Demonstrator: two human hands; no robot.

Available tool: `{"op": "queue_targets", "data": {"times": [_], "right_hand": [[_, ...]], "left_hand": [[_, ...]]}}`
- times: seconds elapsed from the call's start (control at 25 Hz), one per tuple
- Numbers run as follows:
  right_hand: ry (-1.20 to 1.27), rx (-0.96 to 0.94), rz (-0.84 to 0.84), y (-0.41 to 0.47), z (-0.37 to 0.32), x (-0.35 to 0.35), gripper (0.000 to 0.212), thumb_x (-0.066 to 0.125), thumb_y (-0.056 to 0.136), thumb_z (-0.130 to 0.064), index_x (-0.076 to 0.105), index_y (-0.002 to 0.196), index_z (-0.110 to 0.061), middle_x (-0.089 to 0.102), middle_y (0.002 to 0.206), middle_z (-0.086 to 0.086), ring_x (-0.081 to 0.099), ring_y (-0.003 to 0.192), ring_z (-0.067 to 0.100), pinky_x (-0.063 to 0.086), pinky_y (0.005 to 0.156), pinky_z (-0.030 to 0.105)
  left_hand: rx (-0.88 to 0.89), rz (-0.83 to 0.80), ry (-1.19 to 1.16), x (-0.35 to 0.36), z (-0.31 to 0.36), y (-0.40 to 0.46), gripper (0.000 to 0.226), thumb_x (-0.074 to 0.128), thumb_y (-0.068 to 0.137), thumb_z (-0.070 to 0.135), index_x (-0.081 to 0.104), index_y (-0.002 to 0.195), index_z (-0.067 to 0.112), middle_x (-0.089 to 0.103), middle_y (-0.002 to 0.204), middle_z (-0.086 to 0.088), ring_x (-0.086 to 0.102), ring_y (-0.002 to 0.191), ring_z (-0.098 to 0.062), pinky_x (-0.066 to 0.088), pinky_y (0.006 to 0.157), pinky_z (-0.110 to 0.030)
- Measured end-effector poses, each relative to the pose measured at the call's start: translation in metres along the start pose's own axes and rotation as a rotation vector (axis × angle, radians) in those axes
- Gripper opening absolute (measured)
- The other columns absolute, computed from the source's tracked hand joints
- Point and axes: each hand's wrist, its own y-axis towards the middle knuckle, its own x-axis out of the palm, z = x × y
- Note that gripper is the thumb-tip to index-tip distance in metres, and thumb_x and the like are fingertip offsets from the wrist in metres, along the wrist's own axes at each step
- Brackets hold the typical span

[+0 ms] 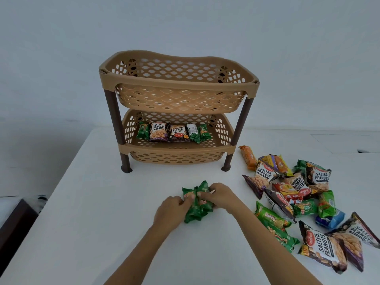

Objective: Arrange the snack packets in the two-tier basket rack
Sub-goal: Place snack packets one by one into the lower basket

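A tan two-tier basket rack (pixel 176 84) with brown legs stands on the white table. Its lower basket (pixel 174 150) holds a row of several packets: green ones and two salted peanuts packets (pixel 158 131). The upper basket shows nothing inside. In front of the rack, a bunch of green snack packets (pixel 197 204) lies on the table. My left hand (pixel 171 211) grips the bunch from the left and my right hand (pixel 221 195) grips it from the right. A loose pile of snack packets (pixel 298 194) lies at the right.
The pile at the right mixes salted peanuts, green, orange, red and blue packets, reaching from beside the rack's right leg to the table's near right. A dark piece of furniture (pixel 14 225) sits beyond the table's left edge. A pale wall stands behind.
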Motion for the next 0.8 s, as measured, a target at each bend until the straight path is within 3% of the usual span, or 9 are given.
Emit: {"op": "queue_targets", "data": {"times": [0.12, 0.24, 0.32, 0.4, 0.52, 0.6, 0.72, 0.8], "right_hand": [[0.25, 0.008, 0.007, -0.008, -0.004, 0.006, 0.035, 0.079, 0.076, -0.029, 0.058, 0.079, 0.0, 0.063, 0.082, 0.024, 0.067, 0.075, 0.026, 0.058, 0.078, 0.044], [0.41, 0.024, -0.008, -0.016, -0.017, 0.001, 0.034, 0.081, 0.073, -0.022, 0.063, 0.082, 0.006, 0.071, 0.087, 0.024, 0.073, 0.079, 0.027, 0.061, 0.074, 0.038], [0.544, -0.01, -0.045, -0.016, -0.035, -0.009, 0.031, 0.078, 0.077, -0.02, 0.066, 0.092, 0.004, 0.075, 0.087, 0.017, 0.074, 0.078, 0.023, 0.06, 0.069, 0.031], [0.67, -0.077, -0.059, -0.013, -0.061, -0.021, 0.023, 0.074, 0.081, -0.018, 0.067, 0.097, -0.002, 0.076, 0.088, 0.013, 0.074, 0.079, 0.024, 0.059, 0.064, 0.027], [0.737, -0.196, -0.014, 0.003, -0.104, -0.038, 0.021, 0.073, 0.082, -0.022, 0.069, 0.096, -0.007, 0.076, 0.092, 0.011, 0.073, 0.085, 0.025, 0.06, 0.073, 0.032], [0.737, -0.241, 0.004, 0.024, -0.131, -0.047, 0.024, 0.075, 0.081, -0.025, 0.068, 0.094, -0.007, 0.075, 0.095, 0.012, 0.073, 0.088, 0.024, 0.059, 0.08, 0.036], [0.7, -0.22, 0.07, 0.065, -0.16, -0.049, 0.028, 0.076, 0.079, -0.025, 0.065, 0.095, -0.004, 0.072, 0.102, 0.016, 0.071, 0.09, 0.024, 0.06, 0.078, 0.037], [0.552, -0.157, 0.151, 0.095, -0.171, -0.042, 0.041, 0.077, 0.077, -0.026, 0.064, 0.103, 0.003, 0.069, 0.107, 0.022, 0.068, 0.095, 0.03, 0.059, 0.081, 0.043]], "left_hand": [[-0.093, -0.081, 0.062, -0.009, 0.009, 0.011, 0.047, 0.061, 0.079, 0.062, 0.046, 0.06, 0.022, 0.049, 0.058, 0.006, 0.048, 0.054, -0.009, 0.031, 0.048, -0.024], [-0.132, -0.114, -0.062, -0.028, 0.011, 0.017, 0.041, 0.069, 0.075, 0.055, 0.056, 0.068, 0.017, 0.063, 0.069, 0.0, 0.06, 0.066, -0.015, 0.048, 0.059, -0.03], [-0.096, -0.055, -0.113, -0.051, 0.02, 0.02, 0.041, 0.068, 0.074, 0.057, 0.061, 0.075, 0.017, 0.07, 0.078, -0.002, 0.067, 0.074, -0.017, 0.057, 0.07, -0.037], [-0.023, 0.017, -0.159, -0.079, 0.036, 0.028, 0.041, 0.067, 0.072, 0.062, 0.063, 0.08, 0.021, 0.072, 0.08, 0.001, 0.068, 0.074, -0.014, 0.059, 0.069, -0.037], [0.088, 0.143, -0.19, -0.124, 0.061, 0.051, 0.049, 0.065, 0.069, 0.069, 0.067, 0.083, 0.022, 0.072, 0.078, 0.0, 0.069, 0.073, -0.015, 0.059, 0.065, -0.037], [0.116, 0.232, -0.141, -0.149, 0.072, 0.075, 0.053, 0.064, 0.073, 0.067, 0.067, 0.08, 0.015, 0.07, 0.074, -0.003, 0.067, 0.069, -0.017, 0.053, 0.059, -0.033], [0.079, 0.277, 0.049, -0.171, 0.074, 0.12, 0.051, 0.063, 0.079, 0.059, 0.057, 0.069, 0.009, 0.058, 0.063, -0.007, 0.06, 0.061, -0.023, 0.043, 0.05, -0.03], [0.002, 0.256, 0.318, -0.174, 0.069, 0.148, 0.044, 0.062, 0.083, 0.054, 0.061, 0.082, 0.01, 0.063, 0.077, -0.006, 0.063, 0.076, -0.025, 0.045, 0.058, -0.029]]}}
